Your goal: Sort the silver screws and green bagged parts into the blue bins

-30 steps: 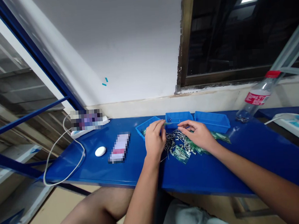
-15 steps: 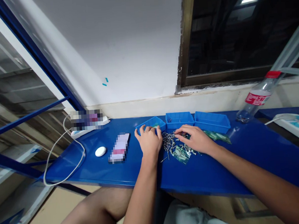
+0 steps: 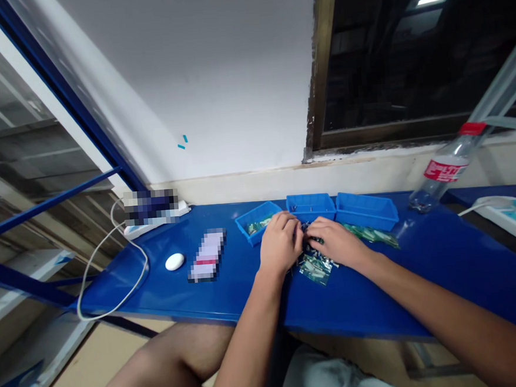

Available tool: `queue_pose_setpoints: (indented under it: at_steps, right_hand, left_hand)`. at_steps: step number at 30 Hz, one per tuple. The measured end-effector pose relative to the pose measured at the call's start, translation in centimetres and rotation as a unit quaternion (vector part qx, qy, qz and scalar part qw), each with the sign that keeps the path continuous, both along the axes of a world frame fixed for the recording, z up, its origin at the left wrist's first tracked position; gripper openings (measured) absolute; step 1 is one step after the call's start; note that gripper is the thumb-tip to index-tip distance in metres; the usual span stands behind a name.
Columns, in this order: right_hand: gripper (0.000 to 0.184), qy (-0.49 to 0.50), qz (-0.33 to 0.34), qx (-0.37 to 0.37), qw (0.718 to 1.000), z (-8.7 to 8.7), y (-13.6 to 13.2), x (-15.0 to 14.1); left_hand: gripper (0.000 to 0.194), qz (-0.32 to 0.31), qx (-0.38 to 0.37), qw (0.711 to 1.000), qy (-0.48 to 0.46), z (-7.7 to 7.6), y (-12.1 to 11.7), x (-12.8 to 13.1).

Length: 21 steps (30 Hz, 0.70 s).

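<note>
A pile of small metal fasteners (image 3: 306,248), which look like pop rivets, lies on the blue table, mostly covered by my hands. My left hand (image 3: 281,239) curls over the pile's left side, its fingertips hidden. From the right, my right hand (image 3: 335,241) reaches in with bent fingers, thumb and fingertips close together near the left hand. Whatever either hand holds is too small or covered to make out. Just below the fingers lies a clear greenish plastic bag (image 3: 316,268) with pale pieces in it. More green bags (image 3: 373,235) lie right of my right hand.
Behind the hands stand a left blue bin (image 3: 248,234) holding a small bag, a middle blue bin (image 3: 311,214) with a few bits, and a right blue bin (image 3: 365,212). A phone (image 3: 208,255), white oval object (image 3: 174,262), white cable (image 3: 82,276) and plastic bottle (image 3: 444,171) are around.
My left hand has moved right, from beside the left bin onto the pile and up to my right hand. Its spread fingers have curled in. The left bin now shows more and sits turned slightly.
</note>
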State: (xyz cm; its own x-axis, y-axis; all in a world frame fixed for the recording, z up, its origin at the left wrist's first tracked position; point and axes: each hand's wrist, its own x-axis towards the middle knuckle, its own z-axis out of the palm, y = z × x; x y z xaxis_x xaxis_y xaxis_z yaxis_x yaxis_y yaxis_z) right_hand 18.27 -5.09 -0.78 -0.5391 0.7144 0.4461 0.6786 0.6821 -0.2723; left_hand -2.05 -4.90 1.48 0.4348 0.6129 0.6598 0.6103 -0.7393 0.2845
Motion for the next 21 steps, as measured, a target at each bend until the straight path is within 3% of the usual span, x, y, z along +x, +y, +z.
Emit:
queue_pose_setpoints:
  at_steps: [5,14,21]
  right_hand:
    - [0.017,-0.037,-0.029,0.020,0.999,0.29,-0.13,0.02]
    - [0.016,-0.048,-0.054,0.047,0.996,0.40,-0.18,-0.24]
    - [0.019,0.158,-0.087,0.008,0.984,1.01,-0.53,-0.51]
  left_hand:
    - [0.023,-0.032,-0.029,0.998,0.040,-0.29,-0.14,0.41]
    - [0.023,-0.024,-0.056,0.998,0.002,-0.66,0.06,0.16]
    - [0.029,-0.016,-0.065,0.997,-0.050,-0.55,-0.07,-0.01]
